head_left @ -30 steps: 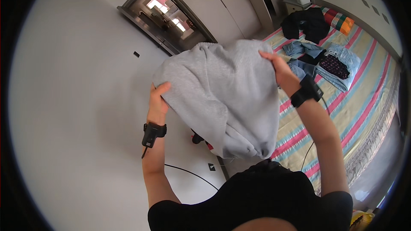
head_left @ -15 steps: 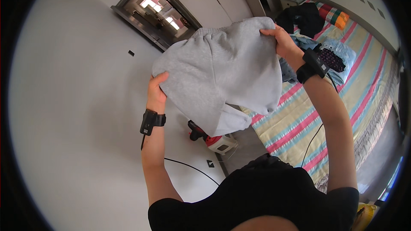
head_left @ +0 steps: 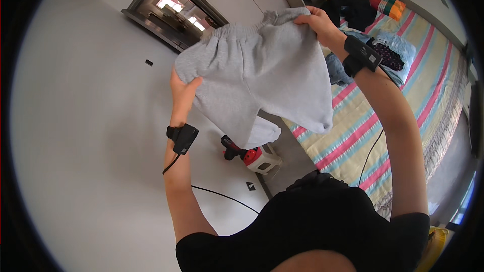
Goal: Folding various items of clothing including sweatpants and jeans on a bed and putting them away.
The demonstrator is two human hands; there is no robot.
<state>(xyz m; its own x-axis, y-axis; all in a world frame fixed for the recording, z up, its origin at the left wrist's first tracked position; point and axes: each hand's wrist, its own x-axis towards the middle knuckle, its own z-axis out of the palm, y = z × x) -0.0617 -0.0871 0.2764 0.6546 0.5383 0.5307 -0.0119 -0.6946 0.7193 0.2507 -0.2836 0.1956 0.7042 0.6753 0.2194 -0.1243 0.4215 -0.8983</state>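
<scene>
A pair of light grey sweatpants (head_left: 242, 73) hangs stretched out in the air between my two hands. Its gathered elastic waistband runs along the top, and the legs dangle below, their lower ends folded away from view. My left hand (head_left: 184, 90) is closed on the left side of the waist, thumb in front and fingers behind the cloth. At the upper right corner of the waistband, my right hand (head_left: 320, 26) pinches the fabric, its thumb lying across the front. Both wrists wear a black strapped device with a cable.
To the right stands a bed with a striped cover (head_left: 348, 141), carrying a dark garment (head_left: 350, 9), folded denim (head_left: 396, 45) and a plaid pillow (head_left: 385, 4). A red and white stool-like object (head_left: 262, 158) sits beside the wall. A framed mirror-like panel (head_left: 174, 12) hangs far left.
Both hands have risen slightly and shifted left with the sweatpants. The waistband now shows more plainly, and the legs hang further apart.
</scene>
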